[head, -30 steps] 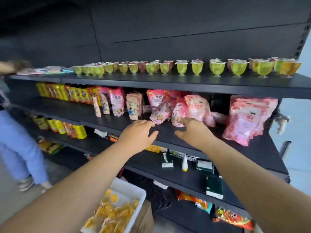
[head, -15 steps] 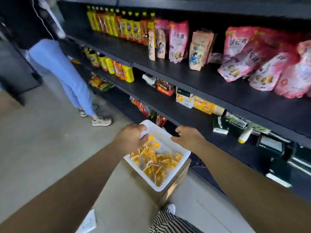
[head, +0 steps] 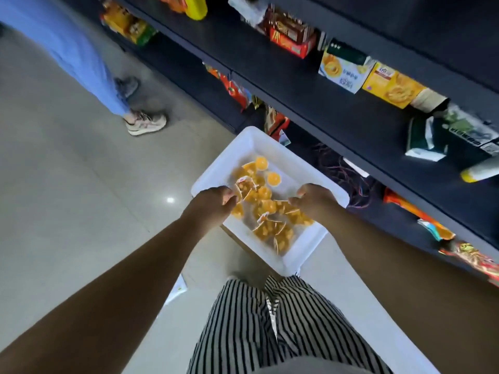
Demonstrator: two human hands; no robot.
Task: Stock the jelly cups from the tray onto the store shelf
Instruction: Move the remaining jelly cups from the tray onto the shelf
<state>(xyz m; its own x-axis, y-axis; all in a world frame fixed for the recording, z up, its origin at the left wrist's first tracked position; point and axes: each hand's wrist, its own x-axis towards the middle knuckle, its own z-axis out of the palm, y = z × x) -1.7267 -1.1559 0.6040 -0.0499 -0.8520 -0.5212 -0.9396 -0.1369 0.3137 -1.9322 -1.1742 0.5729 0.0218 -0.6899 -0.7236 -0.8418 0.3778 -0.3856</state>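
Jelly cups point(head: 266, 211) heaped in white tray point(head: 305, 168), between both hands. Left hand point(head: 213, 202) apparently pinching one cup; right hand point(head: 313, 199) curled, grip unclear.

Your left hand point(head: 213, 202) and right hand point(head: 313, 201) reach down into the white tray point(head: 310, 255), fingers curled among the orange jelly cups point(head: 266, 211). Whether either grip holds a cup, you cannot tell. Two cups lie just beyond your grips, toward the dark shelf point(head: 337, 109). Another person's sneaker point(head: 145, 122) stands well left of your left grip.
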